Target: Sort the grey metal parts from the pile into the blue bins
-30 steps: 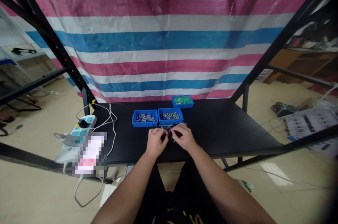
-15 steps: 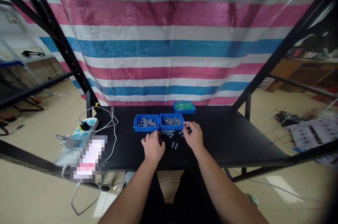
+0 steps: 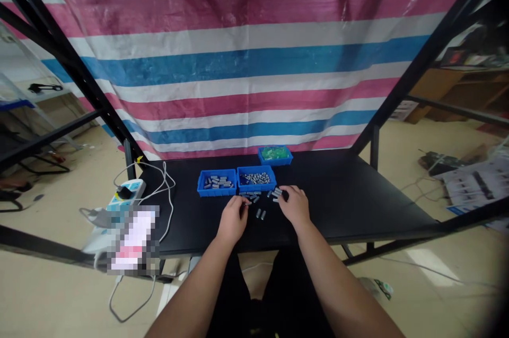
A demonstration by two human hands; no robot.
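Head view — right hand (image 3: pixel 293 204) beside metal cylinders (image 3: pixel 277 192), apparently touching.

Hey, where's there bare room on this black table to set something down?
The widest bare patch of black table lies right of the right hand, out to the table's right edge. A smaller one lies between the white cable and the left hand. It's crowded between the hands: loose metal cylinders lie before the blue tray of small metal pieces.
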